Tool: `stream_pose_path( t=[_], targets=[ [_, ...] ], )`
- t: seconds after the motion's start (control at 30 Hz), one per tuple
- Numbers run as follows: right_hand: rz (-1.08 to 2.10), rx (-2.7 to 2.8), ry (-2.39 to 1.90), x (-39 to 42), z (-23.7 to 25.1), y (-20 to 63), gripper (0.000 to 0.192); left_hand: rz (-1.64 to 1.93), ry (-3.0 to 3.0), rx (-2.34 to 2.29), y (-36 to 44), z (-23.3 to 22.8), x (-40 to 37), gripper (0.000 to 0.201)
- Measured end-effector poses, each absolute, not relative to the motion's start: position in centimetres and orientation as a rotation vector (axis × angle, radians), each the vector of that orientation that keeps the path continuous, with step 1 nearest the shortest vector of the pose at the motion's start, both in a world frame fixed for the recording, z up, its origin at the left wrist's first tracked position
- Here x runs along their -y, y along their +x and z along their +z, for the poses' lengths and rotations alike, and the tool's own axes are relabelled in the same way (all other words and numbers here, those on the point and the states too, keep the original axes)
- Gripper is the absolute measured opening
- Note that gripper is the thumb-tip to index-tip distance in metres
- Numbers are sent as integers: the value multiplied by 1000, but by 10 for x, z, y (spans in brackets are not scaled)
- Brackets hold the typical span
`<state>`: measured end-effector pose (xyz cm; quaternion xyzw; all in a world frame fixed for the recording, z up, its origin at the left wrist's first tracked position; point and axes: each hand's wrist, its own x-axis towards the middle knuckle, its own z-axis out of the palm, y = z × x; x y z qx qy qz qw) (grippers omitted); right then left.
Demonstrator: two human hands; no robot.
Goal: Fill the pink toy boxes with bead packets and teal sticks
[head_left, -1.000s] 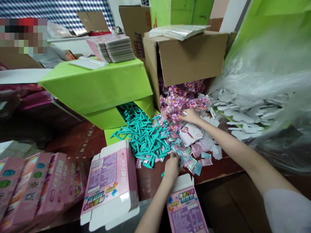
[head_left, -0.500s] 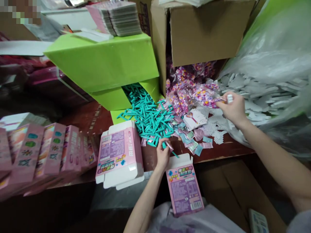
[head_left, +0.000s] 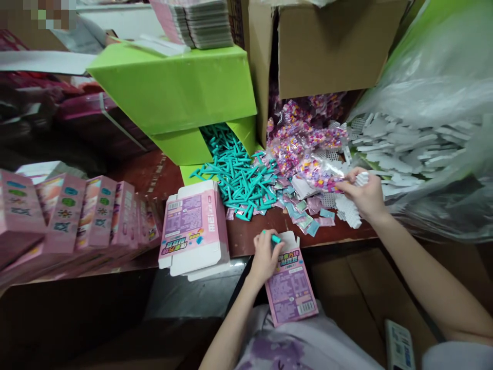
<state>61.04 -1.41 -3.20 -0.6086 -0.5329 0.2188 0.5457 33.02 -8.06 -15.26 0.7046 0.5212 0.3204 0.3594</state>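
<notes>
My left hand point(head_left: 265, 256) is closed on a teal toy hammer point(head_left: 276, 239), whose end shows between the fingers. It is at the top end of a pink printed box point(head_left: 291, 293), which lies against my lap with its white flaps out. Whether the hand also has a small packet in it is hidden. My right hand point(head_left: 365, 196) pinches a clear bag of colourful beads point(head_left: 319, 173) by its near end. White studded plastic point(head_left: 362, 179) also shows in that hand's grip. Below the bag lie small pink and blue sachets point(head_left: 308, 210) and white pegboards point(head_left: 348, 209).
Teal hammers point(head_left: 234, 169) spill from a green box point(head_left: 173, 87). More bead bags lie under a cardboard carton point(head_left: 327, 51). A plastic sack of white boards point(head_left: 416, 144) stands at right. Flattened pink boxes point(head_left: 192, 226) are stacked at left, beside a row of filled-out boxes point(head_left: 96, 210).
My left hand has moved from beside the hammer pile down to the box's open end. My right hand has drawn the bead bag slightly toward me, away from the heap.
</notes>
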Motion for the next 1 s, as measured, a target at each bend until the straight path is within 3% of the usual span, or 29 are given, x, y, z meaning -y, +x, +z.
stream_pose_path(
  t=[0.23,0.43,0.53,0.67,0.73,0.8,0.93,1.0],
  targets=[
    [1052,1176,-1367,33,-39,591,40,511,2126,-1661,319,-156,96,31],
    [1426,1133,-1243,41,-46,568,35,505,2158,-1702,320,-166,117,38],
    [1617,1017,-1144,42,-49,546,37,821,1948,-1515,317,-160,112,50],
    [1809,1022,-1063,43,-67,505,39,1458,1214,-1256,320,-137,94,69],
    [1757,1102,-1054,39,-79,489,31,1591,956,-1321,323,-127,88,61],
    [1503,1110,-1067,32,-89,482,26,1678,889,-1460,321,-126,86,51],
    [811,1008,-1253,18,-105,490,46,1645,1057,-1607,306,-148,96,43],
    [655,1006,-1404,19,-115,498,49,1538,1142,-1626,300,-162,102,47]
  ],
)
